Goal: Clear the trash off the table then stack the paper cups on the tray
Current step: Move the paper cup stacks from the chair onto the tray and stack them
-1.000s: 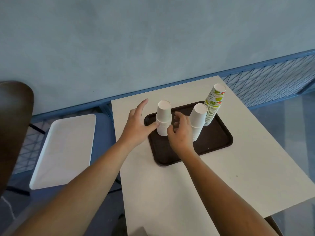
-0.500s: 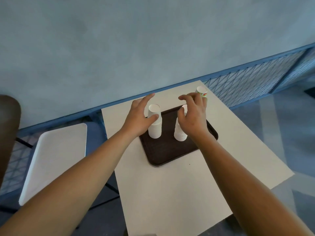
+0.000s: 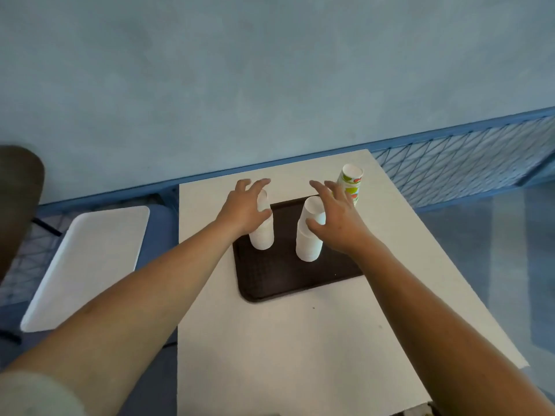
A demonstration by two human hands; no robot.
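A dark brown tray (image 3: 285,280) lies on the white table (image 3: 300,349). Two stacks of upside-down white paper cups stand on it. My left hand (image 3: 243,208) covers the upper part of the left stack (image 3: 262,237); the thumb lies against it and the fingers spread past its top. My right hand (image 3: 338,219) is at the right side of the middle stack (image 3: 309,235), thumb touching it, fingers spread and straight. A taller stack of green-printed cups (image 3: 350,183) stands at the tray's far right corner, partly hidden behind my right fingers.
A white rectangular tray (image 3: 84,265) rests on a blue seat left of the table. A blue mesh railing (image 3: 465,157) runs along the wall behind and to the right. A dark brown rounded object (image 3: 18,190) sits at the left edge.
My right hand has left the left stack and moved right to the middle stack, its fingers now spread. My left hand stays at the left stack. The view has pulled back.
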